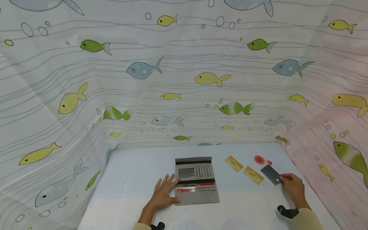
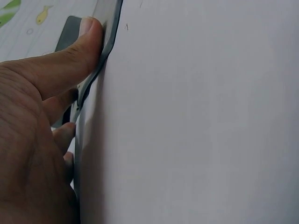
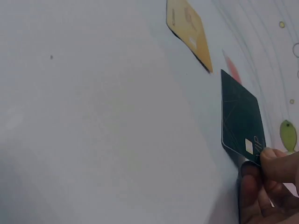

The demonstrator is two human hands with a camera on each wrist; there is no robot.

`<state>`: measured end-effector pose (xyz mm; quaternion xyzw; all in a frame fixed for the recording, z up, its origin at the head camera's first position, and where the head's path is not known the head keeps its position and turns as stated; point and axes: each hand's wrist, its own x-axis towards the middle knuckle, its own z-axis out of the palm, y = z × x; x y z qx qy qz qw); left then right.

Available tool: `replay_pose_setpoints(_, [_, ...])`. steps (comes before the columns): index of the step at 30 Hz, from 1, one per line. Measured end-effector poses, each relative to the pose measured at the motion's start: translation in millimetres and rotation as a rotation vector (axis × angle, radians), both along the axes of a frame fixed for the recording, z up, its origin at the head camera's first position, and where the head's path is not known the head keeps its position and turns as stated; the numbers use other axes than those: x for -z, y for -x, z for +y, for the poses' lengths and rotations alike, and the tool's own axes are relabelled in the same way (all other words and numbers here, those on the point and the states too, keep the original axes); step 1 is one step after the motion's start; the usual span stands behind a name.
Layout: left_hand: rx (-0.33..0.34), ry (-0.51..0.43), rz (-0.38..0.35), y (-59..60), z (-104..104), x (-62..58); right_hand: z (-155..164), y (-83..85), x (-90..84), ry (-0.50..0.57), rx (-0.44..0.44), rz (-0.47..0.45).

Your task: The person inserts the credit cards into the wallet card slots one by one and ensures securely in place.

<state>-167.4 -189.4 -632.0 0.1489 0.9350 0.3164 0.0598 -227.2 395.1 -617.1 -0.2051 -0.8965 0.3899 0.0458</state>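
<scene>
Fish-print sheeting [image 1: 189,110] backs a white table [image 1: 129,171]. Two gold cards [image 1: 253,175] lie between an unfolded grey wallet [image 1: 199,198] and the dark VIP card [image 1: 270,174] the right hand [image 1: 294,188] pinches; the left hand [image 1: 164,195], fingers spread, touches the wallet's left edge.

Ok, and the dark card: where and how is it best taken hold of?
Probably pinch the dark card at its chip end, thumb on top, coming from the right: it is thin and flat, the right hand holds that end, and a yellow card lies to its left.
</scene>
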Motion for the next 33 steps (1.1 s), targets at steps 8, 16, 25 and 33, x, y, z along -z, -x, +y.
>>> replay_pose_setpoints(8, [0.001,-0.009,0.004,-0.2,2.2,1.0,7.1,-7.7,4.0,0.136,0.128,0.006])
replay_pose_setpoints(16, [-0.001,-0.007,0.003,-1.0,1.7,2.4,-5.5,-16.6,4.7,0.246,0.177,0.025])
replay_pose_setpoints(25, [0.004,-0.020,0.012,0.0,1.4,-1.6,-55.4,-25.4,0.0,0.489,0.048,0.125])
replay_pose_setpoints(33, [0.000,-0.006,0.006,1.5,1.3,1.5,-95.8,-22.0,-5.4,0.568,-0.081,0.140])
